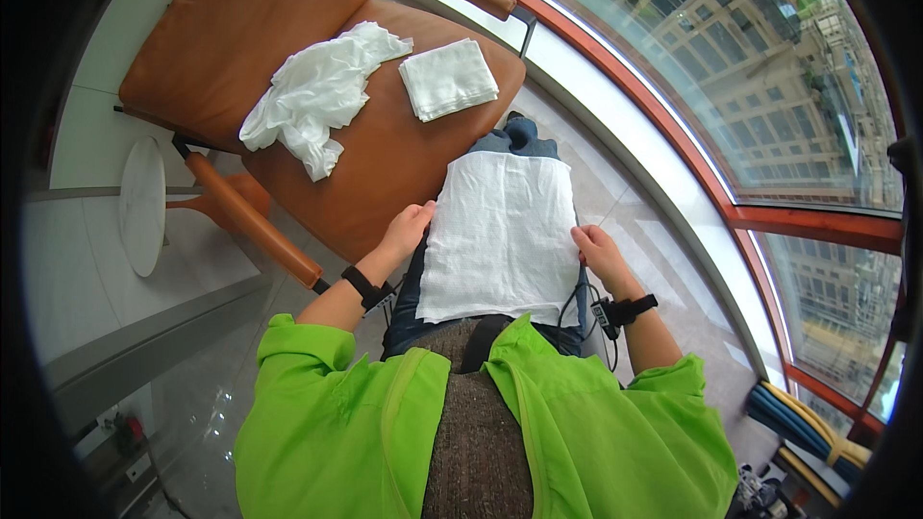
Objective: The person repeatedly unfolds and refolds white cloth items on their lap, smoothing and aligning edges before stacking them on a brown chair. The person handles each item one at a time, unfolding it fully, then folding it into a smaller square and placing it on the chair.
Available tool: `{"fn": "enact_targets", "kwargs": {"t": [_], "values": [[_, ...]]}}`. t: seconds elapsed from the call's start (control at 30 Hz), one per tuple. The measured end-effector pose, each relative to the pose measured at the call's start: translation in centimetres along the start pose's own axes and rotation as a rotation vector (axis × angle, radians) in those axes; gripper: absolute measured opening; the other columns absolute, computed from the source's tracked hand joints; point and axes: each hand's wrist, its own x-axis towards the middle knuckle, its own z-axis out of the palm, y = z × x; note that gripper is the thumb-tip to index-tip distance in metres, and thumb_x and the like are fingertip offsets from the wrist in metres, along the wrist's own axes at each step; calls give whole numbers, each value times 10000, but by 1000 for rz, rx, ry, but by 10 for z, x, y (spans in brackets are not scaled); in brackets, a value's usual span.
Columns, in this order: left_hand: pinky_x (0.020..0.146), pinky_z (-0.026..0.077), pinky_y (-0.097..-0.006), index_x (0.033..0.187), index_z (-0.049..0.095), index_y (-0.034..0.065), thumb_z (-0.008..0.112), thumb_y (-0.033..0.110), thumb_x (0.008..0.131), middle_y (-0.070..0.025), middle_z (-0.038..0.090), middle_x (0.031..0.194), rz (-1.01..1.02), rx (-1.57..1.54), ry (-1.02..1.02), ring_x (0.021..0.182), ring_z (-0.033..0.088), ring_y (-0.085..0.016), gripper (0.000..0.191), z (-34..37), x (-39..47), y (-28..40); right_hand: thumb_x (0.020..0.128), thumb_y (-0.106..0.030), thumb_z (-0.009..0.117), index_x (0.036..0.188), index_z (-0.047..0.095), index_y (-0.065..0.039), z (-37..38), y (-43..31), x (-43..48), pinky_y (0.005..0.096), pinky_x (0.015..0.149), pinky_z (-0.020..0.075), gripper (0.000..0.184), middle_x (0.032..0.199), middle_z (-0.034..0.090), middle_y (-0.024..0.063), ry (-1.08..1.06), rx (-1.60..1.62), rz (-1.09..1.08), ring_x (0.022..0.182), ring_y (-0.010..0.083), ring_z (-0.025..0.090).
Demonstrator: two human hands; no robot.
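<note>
A white textured cloth [501, 238] lies spread over my lap, with a faint crease down its middle. My left hand [409, 232] is at its left edge, fingers curled with the thumb on top, pinching the border. At the right edge my right hand [597, 251] grips the cloth between thumb and bent fingers. On the brown leather chair [375, 158] ahead of me sits a neat stack of folded white cloths [448, 79]. Left of that stack is a crumpled heap of thin white material [324, 90].
The chair's padded armrest [252, 220] runs along the left, near a small round white table [143, 205]. A red-framed window [807, 227] and its white sill curve along the right. Blue and yellow rolled items [800, 425] rest at lower right. Black straps with cabled devices [611, 313] circle both wrists.
</note>
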Motion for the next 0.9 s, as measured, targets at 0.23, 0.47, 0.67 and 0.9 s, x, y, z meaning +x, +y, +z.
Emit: {"fn": "enact_targets", "kwargs": {"t": [0.23, 0.47, 0.67, 0.9], "values": [[713, 462, -246, 993, 627, 9, 669, 297, 918, -20, 629, 924, -104, -7, -193, 817, 561, -93, 300, 4, -12, 42, 885, -355, 696, 1028, 661, 5, -2, -32, 2, 285, 641, 461, 390, 843, 637, 20, -212, -89, 59, 720, 107, 564], [788, 490, -244, 1075, 617, 31, 675, 131, 913, -23, 653, 999, 99, -367, -204, 878, 607, -101, 200, -7, -32, 70, 891, -149, 706, 1177, 579, 20, -8, -46, -5, 266, 830, 482, 355, 975, 680, 47, -174, 481, -176, 897, 121, 626], [809, 509, -245, 1274, 487, 32, 674, 10, 889, -57, 667, 997, 541, -461, -58, 888, 622, -104, 428, -19, -40, 137, 892, -44, 678, 1413, 403, -57, -30, -103, -23, 258, 810, 495, 589, 979, 673, 80, -65, 430, -552, 897, 124, 634], [812, 525, -242, 1209, 627, 24, 675, -10, 877, -95, 694, 1018, 723, -143, 36, 904, 647, -120, 337, -40, -49, 200, 911, -62, 648, 1145, 665, -59, -61, -166, -27, 298, 892, 510, 235, 1059, 671, 63, 36, 119, -755, 964, 152, 623]]}}
